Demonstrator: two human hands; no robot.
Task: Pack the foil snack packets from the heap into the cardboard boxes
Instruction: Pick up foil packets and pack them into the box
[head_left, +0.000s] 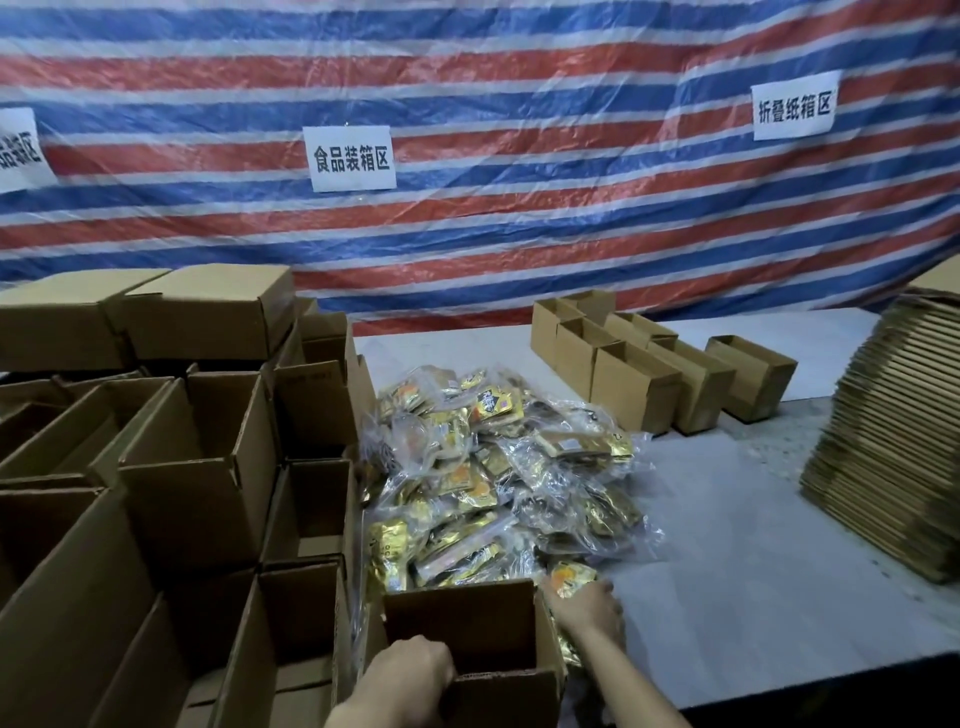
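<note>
Head view: your left hand grips the cardboard box by its near wall; your right hand grips a foil packet at the edge of the heap, just beside the box.

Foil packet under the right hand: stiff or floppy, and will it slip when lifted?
Probably floppy: the packet looks thin and flat, like the crumpled ones in the heap. Likely slippery: its foil is glossy. Probably light too, being so thin.

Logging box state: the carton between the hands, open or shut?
Open: carton flaps stand up, inside shows; left hand grips its near rim.
</note>
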